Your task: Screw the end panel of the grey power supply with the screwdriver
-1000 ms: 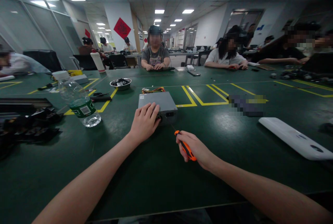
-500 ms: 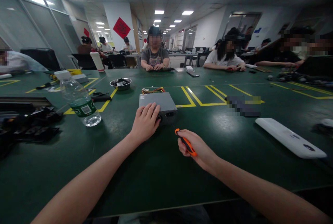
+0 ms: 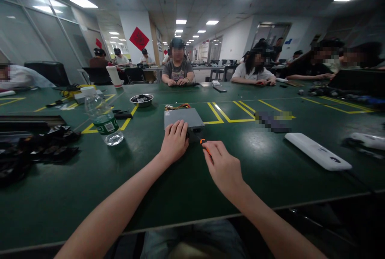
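On the green table (image 3: 168, 195), ahead of the person and a little left of the middle of the view, a grey metal box (image 3: 184, 116) is lying flat, its plain top facing up and a small pale label showing at its far left corner. A dark socket (image 3: 197, 130) is showing on its near face, and red, yellow and black wires (image 3: 180, 107) are bunching along its far side. The left hand (image 3: 175, 142) is resting over the near left part of the box, fingers slightly parted. The right hand (image 3: 224, 166) is pinching an orange-and-black screwdriver (image 3: 202, 141), whose thin shaft is pointing at the near face; whether its tip is touching, I cannot tell.

Bare tabletop is stretching between the box and the near edge, and more is lying open to the right, crossed beyond by yellow tape lines (image 3: 215, 112). A clear bottle (image 3: 106, 124) is standing left of the box, nearer than a metal bowl (image 3: 141, 104) of dark pieces. Black parts (image 3: 36, 146) are crowding the far left, while a white device (image 3: 317, 151) is lying well apart on the right. Across the table, a person (image 3: 178, 70) is sitting.
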A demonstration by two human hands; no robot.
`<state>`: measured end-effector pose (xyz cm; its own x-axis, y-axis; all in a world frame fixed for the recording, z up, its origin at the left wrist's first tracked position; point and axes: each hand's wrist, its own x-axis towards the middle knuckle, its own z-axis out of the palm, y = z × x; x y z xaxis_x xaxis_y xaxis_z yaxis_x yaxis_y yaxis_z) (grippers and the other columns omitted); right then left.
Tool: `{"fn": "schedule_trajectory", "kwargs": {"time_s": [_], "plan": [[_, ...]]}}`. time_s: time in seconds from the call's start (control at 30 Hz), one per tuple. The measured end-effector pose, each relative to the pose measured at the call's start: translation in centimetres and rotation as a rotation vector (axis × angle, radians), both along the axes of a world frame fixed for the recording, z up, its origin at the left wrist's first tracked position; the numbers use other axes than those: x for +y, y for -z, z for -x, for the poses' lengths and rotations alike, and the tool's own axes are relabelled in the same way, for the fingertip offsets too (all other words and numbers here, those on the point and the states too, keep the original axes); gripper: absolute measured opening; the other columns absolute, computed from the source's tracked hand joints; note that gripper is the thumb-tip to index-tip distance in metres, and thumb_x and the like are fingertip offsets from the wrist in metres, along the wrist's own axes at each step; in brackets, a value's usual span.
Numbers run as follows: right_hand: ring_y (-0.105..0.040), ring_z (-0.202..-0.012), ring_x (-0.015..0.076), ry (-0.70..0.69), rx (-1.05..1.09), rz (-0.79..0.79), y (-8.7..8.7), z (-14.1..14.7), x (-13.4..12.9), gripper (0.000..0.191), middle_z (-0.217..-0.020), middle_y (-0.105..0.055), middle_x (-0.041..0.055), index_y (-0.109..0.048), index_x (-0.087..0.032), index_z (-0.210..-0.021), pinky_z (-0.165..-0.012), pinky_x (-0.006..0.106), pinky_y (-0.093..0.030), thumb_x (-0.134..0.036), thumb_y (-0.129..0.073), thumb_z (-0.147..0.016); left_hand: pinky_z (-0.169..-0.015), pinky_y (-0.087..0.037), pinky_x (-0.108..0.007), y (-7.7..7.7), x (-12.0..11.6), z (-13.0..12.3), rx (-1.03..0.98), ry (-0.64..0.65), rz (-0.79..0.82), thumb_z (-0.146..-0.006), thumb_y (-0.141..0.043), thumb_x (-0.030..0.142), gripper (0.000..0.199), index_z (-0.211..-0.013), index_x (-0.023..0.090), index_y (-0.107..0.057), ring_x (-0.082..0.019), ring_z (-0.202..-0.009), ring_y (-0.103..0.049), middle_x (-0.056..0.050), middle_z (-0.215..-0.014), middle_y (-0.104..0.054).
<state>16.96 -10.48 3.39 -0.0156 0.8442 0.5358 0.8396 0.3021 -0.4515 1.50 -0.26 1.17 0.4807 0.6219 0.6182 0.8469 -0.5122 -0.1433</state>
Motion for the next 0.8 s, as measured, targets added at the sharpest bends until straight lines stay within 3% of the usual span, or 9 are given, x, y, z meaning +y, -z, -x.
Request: {"fn": "schedule_trajectory", "kwargs": {"time_s": [0.07, 0.2, 0.27, 0.33, 0.43, 0.67, 0.8], "plan": [[-0.059, -0.071, 0.0146, 0.073, -0.187, -0.02, -0.2, 0.7, -0.1, 0.025, -0.101, -0.059, 0.0075, -0.057, -0.024, -0.102, -0.056, 0.025, -0.04, -0.03, -0.034, -0.093, -0.103, -0.027, -0.045, 0.0, -0.1, -0.1, -0.005, -0.002, -0.003, -0.084, -0.043, 0.025, 0.049, -0.131, 0.009, -0.04, -0.029, -0.126, -0.038, -0.016, -0.136, -0.044], [-0.058, -0.071, 0.0169, 0.15, -0.19, -0.015, -0.6, 1.5, -0.2, 0.023, -0.093, -0.056, 0.0076, -0.056, -0.022, -0.096, -0.054, 0.025, -0.041, -0.034, -0.036, -0.093, -0.104, -0.026, -0.044, -0.1, -0.5, -0.3, -0.001, -0.02, 0.012, -0.083, -0.044, 0.024, 0.051, -0.13, 0.006, -0.04, -0.029, -0.126, -0.038, -0.017, -0.135, -0.045], [-0.057, -0.085, 0.0237, 0.102, -0.19, -0.021, -0.3, 1.9, -0.7, 0.014, -0.097, -0.054, 0.01, -0.054, -0.02, -0.096, -0.063, 0.031, -0.047, -0.027, -0.045, -0.089, -0.105, -0.026, -0.044, -0.1, -0.7, -0.4, 0.0, -0.038, 0.019, -0.082, -0.044, 0.023, 0.052, -0.13, 0.005, -0.04, -0.029, -0.126, -0.038, -0.018, -0.136, -0.044], [-0.054, -0.094, 0.0282, 0.013, -0.165, -0.027, 0.2, 2.4, -1.4, 0.018, -0.104, -0.052, 0.0144, -0.052, -0.018, -0.1, -0.074, 0.04, -0.048, -0.017, -0.047, -0.083, -0.104, -0.027, -0.045, -0.1, -1.0, -0.4, -0.009, -0.055, 0.023, -0.082, -0.044, 0.023, 0.052, -0.13, 0.006, -0.04, -0.029, -0.126, -0.038, -0.018, -0.135, -0.044], [-0.057, -0.091, 0.0259, -0.024, -0.138, -0.011, 0.8, 2.8, -2.0, 0.02, -0.1, -0.056, 0.0133, -0.051, -0.018, -0.099, -0.072, 0.038, -0.049, -0.011, -0.039, -0.084, -0.103, -0.028, -0.046, -0.2, -1.4, -0.2, -0.033, -0.062, 0.029, -0.082, -0.044, 0.024, 0.051, -0.13, 0.009, -0.041, -0.028, -0.125, -0.039, -0.017, -0.135, -0.046], [-0.062, -0.067, 0.0199, 0.072, -0.007, 0.018, 0.3, 1.3, -1.7, 0.018, -0.082, -0.061, 0.0046, -0.044, -0.022, -0.099, -0.057, 0.029, -0.044, -0.034, -0.03, -0.094, -0.097, -0.034, -0.044, -0.4, -0.9, -0.2, -0.128, -0.046, 0.022, -0.082, -0.046, 0.024, 0.04, -0.121, 0.014, -0.048, -0.028, -0.115, -0.045, -0.015, -0.125, -0.052], [-0.06, -0.077, 0.0202, 0.02, 0.058, -0.042, 1.4, 2.1, -1.8, 0.015, -0.096, -0.053, 0.0082, -0.043, -0.021, -0.098, -0.058, 0.03, -0.046, -0.033, -0.037, -0.091, -0.094, -0.036, -0.045, -0.1, -0.2, -1.0, -0.172, -0.063, 0.01, -0.083, -0.045, 0.026, 0.031, -0.11, 0.013, -0.051, -0.029, -0.11, -0.047, -0.016, -0.117, -0.054]]}}
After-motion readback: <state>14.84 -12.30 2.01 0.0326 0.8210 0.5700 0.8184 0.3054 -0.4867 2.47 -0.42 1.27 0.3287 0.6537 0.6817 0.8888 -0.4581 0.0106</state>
